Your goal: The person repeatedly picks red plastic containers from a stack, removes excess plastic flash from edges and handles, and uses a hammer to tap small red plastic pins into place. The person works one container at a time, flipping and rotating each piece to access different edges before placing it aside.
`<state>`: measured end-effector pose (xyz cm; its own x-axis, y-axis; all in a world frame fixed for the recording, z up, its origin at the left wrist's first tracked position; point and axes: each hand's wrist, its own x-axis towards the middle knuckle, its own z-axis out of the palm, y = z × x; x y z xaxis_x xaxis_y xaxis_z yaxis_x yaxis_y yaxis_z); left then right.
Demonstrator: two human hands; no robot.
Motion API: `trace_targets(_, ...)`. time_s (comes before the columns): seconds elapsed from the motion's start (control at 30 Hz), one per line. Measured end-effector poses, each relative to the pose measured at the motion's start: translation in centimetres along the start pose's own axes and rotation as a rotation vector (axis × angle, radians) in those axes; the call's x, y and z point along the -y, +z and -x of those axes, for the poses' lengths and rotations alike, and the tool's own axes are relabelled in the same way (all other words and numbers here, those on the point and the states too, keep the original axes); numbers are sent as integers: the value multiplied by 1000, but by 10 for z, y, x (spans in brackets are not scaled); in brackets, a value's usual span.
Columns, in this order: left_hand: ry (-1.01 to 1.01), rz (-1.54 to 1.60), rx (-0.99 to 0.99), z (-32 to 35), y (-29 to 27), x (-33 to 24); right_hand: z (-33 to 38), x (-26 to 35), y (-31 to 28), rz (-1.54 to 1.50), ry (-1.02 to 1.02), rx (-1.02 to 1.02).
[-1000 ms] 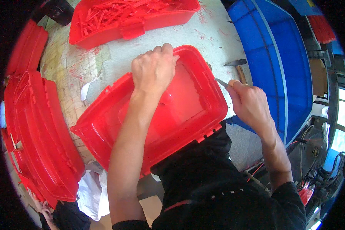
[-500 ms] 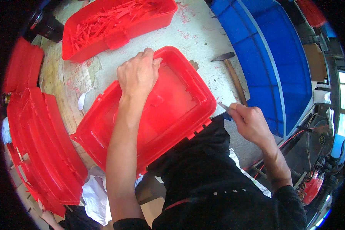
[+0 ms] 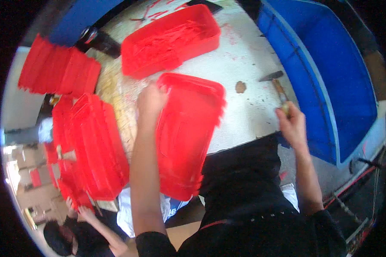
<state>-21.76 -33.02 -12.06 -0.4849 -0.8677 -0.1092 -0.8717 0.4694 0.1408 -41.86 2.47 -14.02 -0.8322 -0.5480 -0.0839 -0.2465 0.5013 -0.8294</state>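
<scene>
A red plastic tray [image 3: 186, 132] is being gripped at its far left corner by the left hand [image 3: 151, 102], its near end overhanging the edge of the white worktable [image 3: 244, 64]. A small tool is being clasped in the closed right hand [image 3: 292, 125], beside a hammer [image 3: 275, 83]. More red trays [image 3: 92, 145] are stacked to the left; a blue bin [image 3: 330, 77] is standing to the right.

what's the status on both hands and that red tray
Left hand on the far edge of the red tray. Right hand gripping the hammer handle. Tray overhangs the table edge; nothing blocking.
</scene>
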Motion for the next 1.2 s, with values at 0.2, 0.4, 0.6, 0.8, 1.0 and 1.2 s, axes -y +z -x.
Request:
trace_targets(0.2, -506, 861, 235, 107, -22, 146, 20, -29, -33, -382, 253, 304)
trace_targets(0.4, -148, 137, 63, 159, -78, 39, 32, -13, -5, -466, 230, 428)
trace_targets(0.6, 652, 80, -476, 31, -14, -55, -22, 22, 41, -348, 87, 416)
trace_targets(0.8, 422, -24, -136, 19, 24, -48, -51, 29, 72, -425, 118, 418)
trace_targets(1.0, 378, -50, -112, 18, 21, -53, -49, 28, 76, -424, 172, 437)
trace_targets(1.2, 367, -109, -130, 21, 18, -58, -35, 30, 61, -391, 143, 491)
